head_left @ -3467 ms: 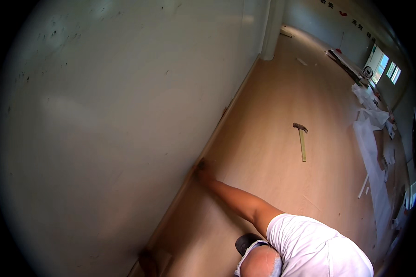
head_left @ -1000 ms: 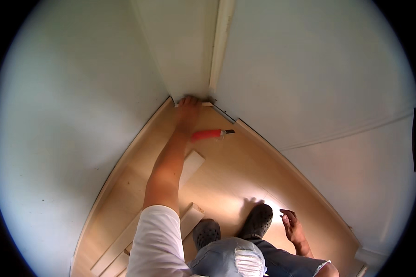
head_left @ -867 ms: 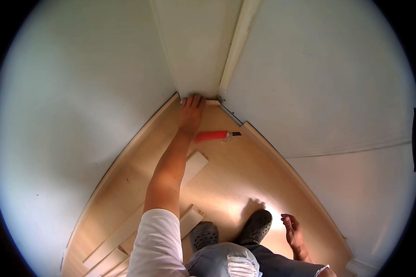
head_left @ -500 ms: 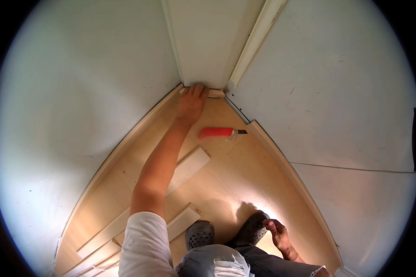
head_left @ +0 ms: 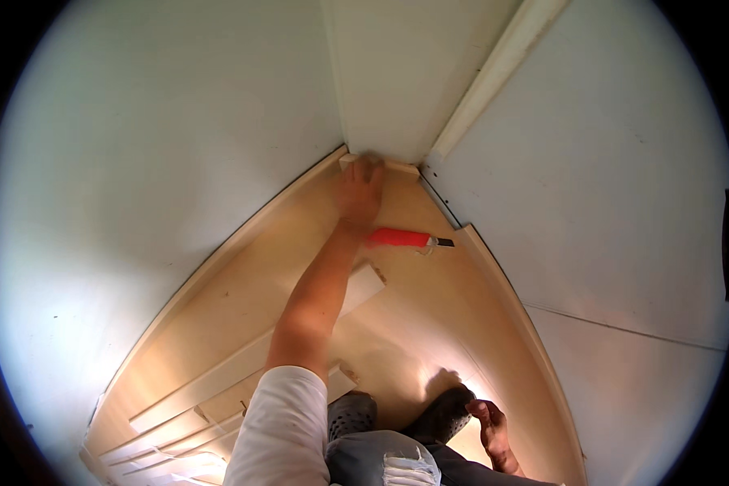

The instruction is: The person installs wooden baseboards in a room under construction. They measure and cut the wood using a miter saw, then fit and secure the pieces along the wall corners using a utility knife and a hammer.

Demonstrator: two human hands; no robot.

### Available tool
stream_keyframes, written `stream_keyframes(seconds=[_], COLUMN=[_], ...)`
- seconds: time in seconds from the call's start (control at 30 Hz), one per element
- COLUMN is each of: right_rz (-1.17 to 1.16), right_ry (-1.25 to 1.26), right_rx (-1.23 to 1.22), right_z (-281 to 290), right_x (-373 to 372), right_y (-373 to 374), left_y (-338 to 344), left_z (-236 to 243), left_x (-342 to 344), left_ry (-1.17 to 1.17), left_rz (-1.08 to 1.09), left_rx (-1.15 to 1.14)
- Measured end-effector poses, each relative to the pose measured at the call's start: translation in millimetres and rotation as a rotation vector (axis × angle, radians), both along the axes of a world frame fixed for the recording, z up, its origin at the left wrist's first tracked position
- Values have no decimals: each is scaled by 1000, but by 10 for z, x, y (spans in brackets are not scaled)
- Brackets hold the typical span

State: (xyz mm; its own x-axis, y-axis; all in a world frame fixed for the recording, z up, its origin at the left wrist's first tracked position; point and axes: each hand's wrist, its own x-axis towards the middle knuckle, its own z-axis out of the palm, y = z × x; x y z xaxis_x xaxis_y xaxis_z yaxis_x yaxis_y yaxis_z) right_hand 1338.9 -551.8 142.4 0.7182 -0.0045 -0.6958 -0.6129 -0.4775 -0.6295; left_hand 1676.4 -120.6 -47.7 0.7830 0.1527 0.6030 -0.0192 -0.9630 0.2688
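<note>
With my left arm stretched ahead, my left hand [head_left: 362, 188] is at a short piece of skirting board [head_left: 400, 168] along the foot of the narrow end wall. Its blurred fingers are bent over the top of that piece. Just right of the wrist a utility knife [head_left: 398, 236] with a red handle lies on the floor, its dark tip pointing right. My right hand [head_left: 496, 433] is low beside my right shoe, fingers curled together; whatever may be in them is too small to make out.
Pale skirting runs along the left wall [head_left: 211, 275] and the right wall [head_left: 522, 312], with a gap near the far right corner. Several loose skirting strips [head_left: 211, 382] lie on the wood-toned floor at left. My dark clogs [head_left: 445, 413] stand at the front.
My view has shifted, so the scene sits further right. My left hand stays at the short skirting piece, its fingers now blurred. My right hand stays beside the shoe.
</note>
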Motion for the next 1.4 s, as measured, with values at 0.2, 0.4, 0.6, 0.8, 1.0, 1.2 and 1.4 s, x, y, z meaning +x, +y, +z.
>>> stream_keyframes(seconds=[0.2, 0.4, 0.6, 0.8, 1.0, 1.2, 1.4], right_rz=[-26, 23, 84, 365, 328, 382, 464], right_ry=[-29, -65, -451, -599, -508, -654, -640], right_rx=[27, 50, -219, -1158, -1274, -1259, -1390], right_z=[-96, -38, -282, -394, -901, -834, -871], right_x=[-40, 85, 358, 783, 717, 782, 729], right_y=[-54, 54, -351, -1104, -1397, -1381, -1451], left_y=[28, 13, 25, 36, 59, 43, 39], left_z=[-9, -15, -77, -69, -96, -24, -10], left_x=[-31, 6, 38, 12, 34, 8, 24], left_ry=[-41, -23, -98, -79, -92, -76, -72], left_rz=[-28, -85, -68, -52, -67, -64, -78], left_rx=[-108, -219, -200, -240, -249, -276, -226])
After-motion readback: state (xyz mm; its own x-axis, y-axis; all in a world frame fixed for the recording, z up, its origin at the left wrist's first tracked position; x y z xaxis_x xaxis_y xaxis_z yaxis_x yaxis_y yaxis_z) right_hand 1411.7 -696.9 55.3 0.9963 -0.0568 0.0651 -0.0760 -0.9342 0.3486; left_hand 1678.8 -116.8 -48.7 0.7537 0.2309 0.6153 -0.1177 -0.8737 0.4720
